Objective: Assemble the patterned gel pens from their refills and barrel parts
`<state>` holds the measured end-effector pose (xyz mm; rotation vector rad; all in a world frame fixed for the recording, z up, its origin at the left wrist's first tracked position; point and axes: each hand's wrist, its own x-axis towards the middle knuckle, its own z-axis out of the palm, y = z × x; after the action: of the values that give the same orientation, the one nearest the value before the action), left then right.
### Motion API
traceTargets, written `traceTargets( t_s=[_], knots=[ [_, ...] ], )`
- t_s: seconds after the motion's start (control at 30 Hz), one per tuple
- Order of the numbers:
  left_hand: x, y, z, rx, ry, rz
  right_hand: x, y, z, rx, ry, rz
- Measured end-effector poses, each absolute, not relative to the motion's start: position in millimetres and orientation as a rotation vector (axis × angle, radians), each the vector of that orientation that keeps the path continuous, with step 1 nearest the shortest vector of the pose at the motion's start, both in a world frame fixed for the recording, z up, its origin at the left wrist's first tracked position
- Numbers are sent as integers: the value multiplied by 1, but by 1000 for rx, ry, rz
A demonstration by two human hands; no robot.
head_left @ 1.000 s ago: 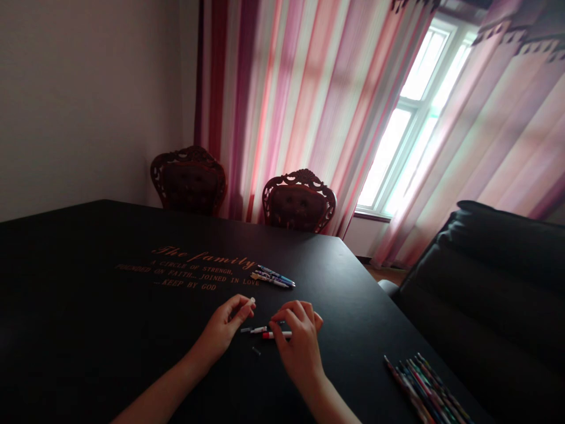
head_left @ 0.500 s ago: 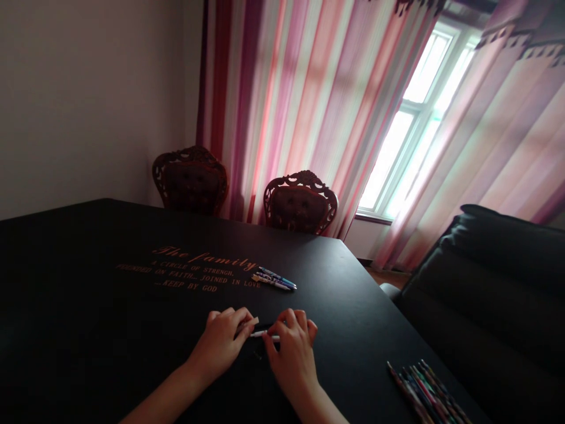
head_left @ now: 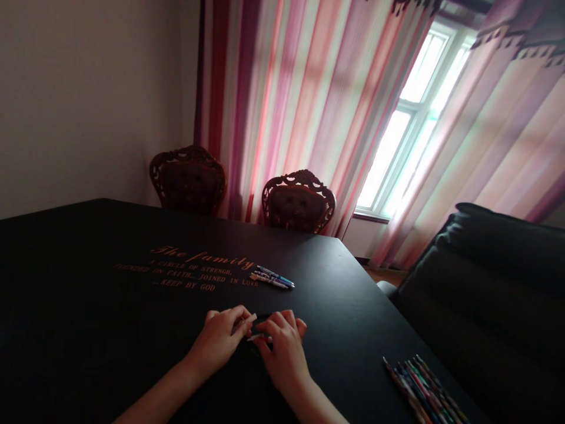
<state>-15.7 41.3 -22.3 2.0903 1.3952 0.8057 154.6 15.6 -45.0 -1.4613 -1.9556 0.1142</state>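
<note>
My left hand (head_left: 223, 333) is closed in a pinch around a pale, slender piece (head_left: 251, 318) whose flat-looking end sticks out past the fingertips. Its exact kind is too small to make out. Just to the right, my right hand (head_left: 285, 341) grips a white pen (head_left: 256, 337) with thumb and fingers, its thin tip pointing left toward my left hand. A bit of red shows on the pen by my fingers. Both hands are close together, low over the black table (head_left: 132, 341). A dark, thin item lies just beyond the fingertips, hard to make out.
Several blue and white pens (head_left: 272, 278) lie together farther out, beside the orange lettering. At the lower right, a row of several dark and coloured pens (head_left: 421, 386) lies near the table edge. Two carved chairs (head_left: 299, 203) and a black armchair (head_left: 489, 306) stand around the table.
My right hand has shifted slightly left and turned, so the white pen shows less and its red part appears. My left hand keeps its pinch. The whole view has drifted a little.
</note>
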Motion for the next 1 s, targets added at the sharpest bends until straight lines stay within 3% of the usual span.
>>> traceTargets(
  t_s=[0.3,0.77,1.0],
  knots=[
    [-25,51,-30,2112,1537,844,159,15,-28,-1399,-1874,89],
    [-15,41,-22,2139,1309,714,166,18,-28,-1290,-1957,171],
    [-24,59,-34,1692,1164,1115,189,34,-30,-1399,-1867,55]
  ],
)
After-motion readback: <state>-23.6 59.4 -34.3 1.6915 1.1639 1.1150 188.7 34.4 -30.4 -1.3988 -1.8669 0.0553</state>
